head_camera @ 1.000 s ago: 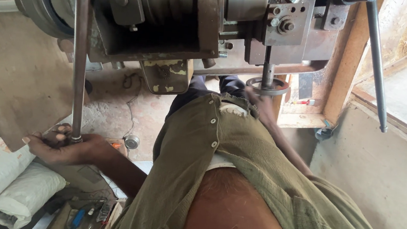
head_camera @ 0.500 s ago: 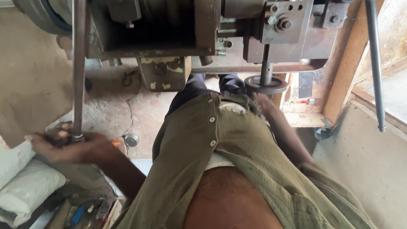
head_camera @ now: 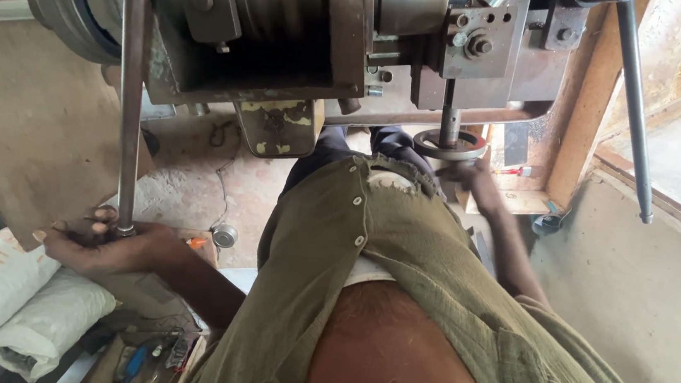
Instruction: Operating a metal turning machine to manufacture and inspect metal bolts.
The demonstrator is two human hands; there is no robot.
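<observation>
At lower left of the frame, the left hand (head_camera: 106, 246) has its fingers curled around the bottom end of a long steel lever (head_camera: 128, 88) hanging off the lathe (head_camera: 306, 30). Mid-frame, the right hand (head_camera: 468, 176) grips the small handwheel (head_camera: 448, 144) beneath the machine, fingers wrapped on its rim.
</observation>
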